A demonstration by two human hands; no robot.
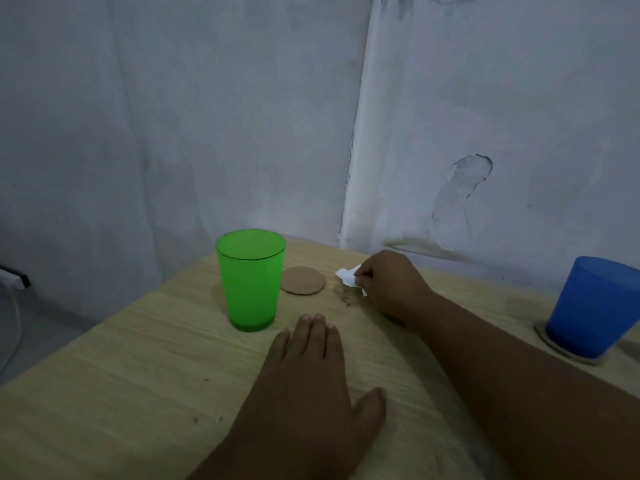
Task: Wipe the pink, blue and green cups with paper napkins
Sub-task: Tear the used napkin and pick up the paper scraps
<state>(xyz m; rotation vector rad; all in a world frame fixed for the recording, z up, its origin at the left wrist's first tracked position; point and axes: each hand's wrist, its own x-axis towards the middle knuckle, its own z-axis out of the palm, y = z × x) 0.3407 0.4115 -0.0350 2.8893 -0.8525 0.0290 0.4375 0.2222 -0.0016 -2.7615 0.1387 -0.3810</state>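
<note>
A translucent green cup [250,280] stands upright, mouth up, on the wooden table [121,375]. At the right edge a blue cup [594,306] sits upside down on a round coaster [554,348]. No pink cup is in view. My right hand [391,285] rests near the table's back edge, fingers pinched on a small crumpled white paper napkin [348,277]. My left hand [311,379] lies flat on the table, fingers apart, just right of the green cup's base and not touching it.
A bare round brown coaster [303,280] lies between the green cup and the napkin. Dark specks mark the table [344,297] near my right hand. White walls meet in a corner behind the table. The table's left edge drops off to the floor.
</note>
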